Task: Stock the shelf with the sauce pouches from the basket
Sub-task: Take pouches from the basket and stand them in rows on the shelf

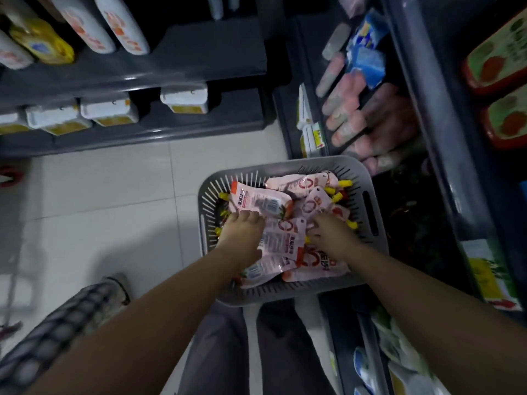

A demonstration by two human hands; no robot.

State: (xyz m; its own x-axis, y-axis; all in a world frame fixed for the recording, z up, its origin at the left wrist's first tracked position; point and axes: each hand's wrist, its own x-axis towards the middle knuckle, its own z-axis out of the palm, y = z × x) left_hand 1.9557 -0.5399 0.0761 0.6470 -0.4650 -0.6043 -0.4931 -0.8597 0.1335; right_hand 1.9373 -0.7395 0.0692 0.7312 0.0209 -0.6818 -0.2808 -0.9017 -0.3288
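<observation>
A grey slotted basket [373, 212] sits on the floor in front of my legs, filled with several pink sauce pouches [282, 238] with yellow caps. Both my hands are down inside it. My left hand [242, 232] lies on the pile at the basket's left, fingertips curled over the edge of a pouch [258, 202]. At the right side my right hand [332, 233] reaches into the pouches, its fingers bent down among them. The shelf [413, 89] on the right holds a row of similar pink pouches [350, 109].
A dark shelf unit [199, 67] at the upper left carries white bottles and yellow-labelled packs. The right-hand shelving also holds blue packets [366, 57] and red-green packs [502, 61]. White tiled floor [114, 195] lies to the left. Another person's checked sleeve [71, 323] is at lower left.
</observation>
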